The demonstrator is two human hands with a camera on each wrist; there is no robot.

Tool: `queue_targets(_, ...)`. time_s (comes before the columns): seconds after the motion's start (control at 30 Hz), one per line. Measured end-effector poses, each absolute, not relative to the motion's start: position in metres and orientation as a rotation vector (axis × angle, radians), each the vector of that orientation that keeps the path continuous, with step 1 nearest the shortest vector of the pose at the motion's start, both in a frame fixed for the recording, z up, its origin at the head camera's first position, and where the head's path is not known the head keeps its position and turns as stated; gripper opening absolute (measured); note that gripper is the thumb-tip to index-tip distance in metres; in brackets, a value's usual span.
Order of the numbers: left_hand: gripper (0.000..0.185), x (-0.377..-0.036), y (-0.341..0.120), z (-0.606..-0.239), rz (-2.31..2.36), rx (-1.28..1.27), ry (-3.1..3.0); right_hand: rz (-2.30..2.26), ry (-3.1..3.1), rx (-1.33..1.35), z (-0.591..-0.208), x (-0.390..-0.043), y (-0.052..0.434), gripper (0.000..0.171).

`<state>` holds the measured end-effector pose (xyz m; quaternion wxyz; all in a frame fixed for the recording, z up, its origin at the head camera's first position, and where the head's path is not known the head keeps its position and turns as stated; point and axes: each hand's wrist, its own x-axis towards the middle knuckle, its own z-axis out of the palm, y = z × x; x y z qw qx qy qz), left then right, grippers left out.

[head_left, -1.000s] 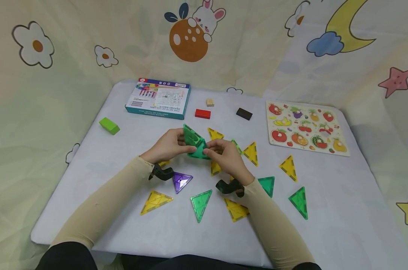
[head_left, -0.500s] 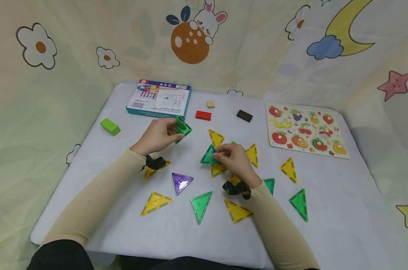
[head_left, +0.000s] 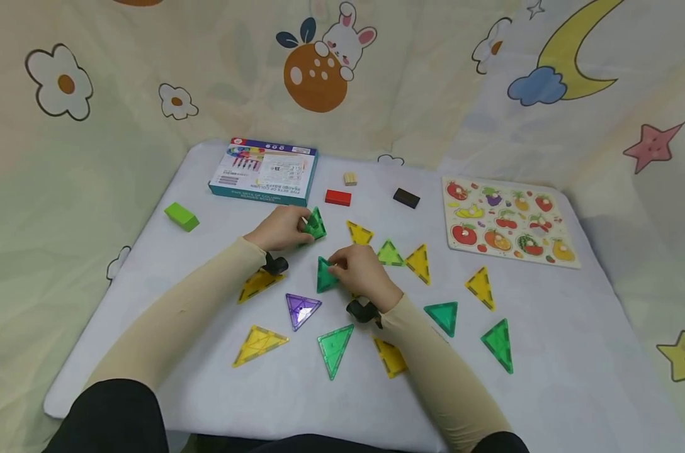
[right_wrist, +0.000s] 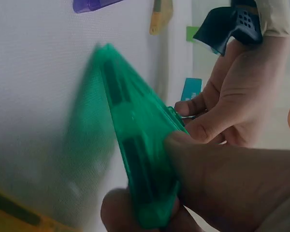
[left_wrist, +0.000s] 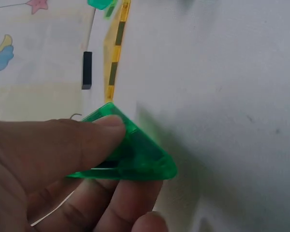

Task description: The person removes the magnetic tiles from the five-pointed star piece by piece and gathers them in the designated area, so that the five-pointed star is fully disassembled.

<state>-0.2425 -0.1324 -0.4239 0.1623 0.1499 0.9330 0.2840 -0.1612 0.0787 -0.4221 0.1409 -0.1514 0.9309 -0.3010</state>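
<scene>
Each of the 2 hands pinches 1 green tile: left hand (head_left: 280,228) at 11 o'clock, right hand (head_left: 361,272) centre-table. Tiles look light, stiff, slick; best held by edges.

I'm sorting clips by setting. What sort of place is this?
Probably a children's play corner: cartoon-print cloth hangs behind a table strewn with triangle tiles, beside a fruit puzzle board. Both hands hold green tiles.
</scene>
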Motion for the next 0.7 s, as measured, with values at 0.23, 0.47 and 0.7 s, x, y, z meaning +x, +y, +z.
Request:
queue_targets(0.23,0.052,-0.245,-0.124,-0.426,0.746,0.445,2.612,-0.77,2.718,-0.423,-0.428,-0.162,0.07,0.016)
queue_targets(0.47,0.051,-0.246,-0.123,-0.426,0.716,0.4,2.677,-0.848,2.731,-0.44,-0.433,-0.16,0.07,0.013)
queue_targets(0.7,0.044,-0.234,-0.126,-0.43,0.732,0.381,2.76,-1.149,2.738,-0.421,-0.429,-0.143,0.109,0.012)
